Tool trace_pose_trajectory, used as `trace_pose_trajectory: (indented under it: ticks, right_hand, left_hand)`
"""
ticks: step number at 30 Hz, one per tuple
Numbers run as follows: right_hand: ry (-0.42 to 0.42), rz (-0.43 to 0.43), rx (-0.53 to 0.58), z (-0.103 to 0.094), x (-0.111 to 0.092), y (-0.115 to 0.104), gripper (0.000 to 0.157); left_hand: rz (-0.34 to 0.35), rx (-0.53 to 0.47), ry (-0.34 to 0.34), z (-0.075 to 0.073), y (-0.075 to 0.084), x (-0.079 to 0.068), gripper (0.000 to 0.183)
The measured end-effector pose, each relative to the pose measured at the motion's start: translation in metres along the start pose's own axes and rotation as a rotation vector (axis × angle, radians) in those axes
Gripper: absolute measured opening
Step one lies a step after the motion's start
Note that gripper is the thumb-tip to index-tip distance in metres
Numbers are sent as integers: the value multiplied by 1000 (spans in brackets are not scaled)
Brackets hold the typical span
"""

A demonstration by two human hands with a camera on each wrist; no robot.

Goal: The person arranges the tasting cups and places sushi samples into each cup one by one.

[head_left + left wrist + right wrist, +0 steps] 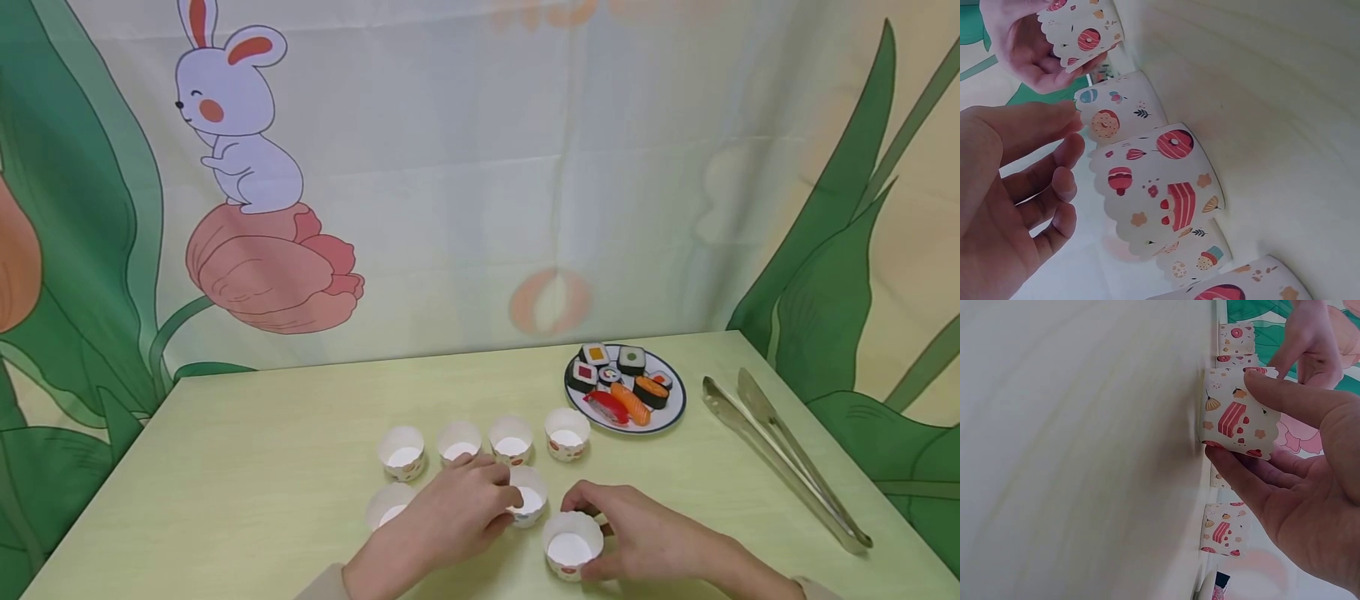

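The right hand (645, 533) grips one white paper cup (572, 546) from its side, the thumb (1294, 394) on one face of the wall and the forefinger (1238, 472) on the opposite one, spread just as wide as the cup. That cup stands mouth up toward the front of the tabletop (247, 467), right of centre; whether its base bears on the surface or hangs just above it, I cannot tell. The left hand (461, 508) has hold of nothing: its fingers are loosely bent, with a gap between thumb and fingertips, beside the rim of the middle cup (529, 497). Whether a fingertip touches that rim is unclear. Partly behind the left forearm sits the front-left cup (388, 502). Farther toward the back edge, four more cups (567, 435) stand mouth up in a row, slightly apart; printed cakes and doughnuts decorate the walls. Near the back edge, toward the back right corner, a blue-rimmed plate (670, 407) carries sushi pieces (630, 403). Along the right edge lie metal tongs (787, 467), their arms apart toward the back and joined at the front end. Behind the back edge hangs a cloth (450, 183) with a printed rabbit (247, 167).
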State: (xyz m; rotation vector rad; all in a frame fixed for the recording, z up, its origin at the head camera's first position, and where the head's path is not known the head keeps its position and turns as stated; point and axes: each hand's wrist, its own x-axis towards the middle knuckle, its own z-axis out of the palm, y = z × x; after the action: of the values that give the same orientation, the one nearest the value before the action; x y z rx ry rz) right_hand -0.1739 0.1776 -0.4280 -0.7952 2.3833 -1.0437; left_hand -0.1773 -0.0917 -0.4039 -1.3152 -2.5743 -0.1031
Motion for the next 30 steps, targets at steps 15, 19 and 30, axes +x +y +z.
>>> trace_pose_trajectory:
  ticks: [15, 19, 30]
  right_hand:
    - [103, -89, 1, -23, 0, 3, 51]
    - [137, -76, 40, -31, 4, 9, 55]
    - [200, -86, 45, -37, 14, 27, 53]
  left_hand:
    - [-26, -29, 0, -5, 0, -7, 9]
    - [-44, -50, 0, -5, -1, -9, 10]
    - [-78, -85, 29, -6, -8, -15, 24]
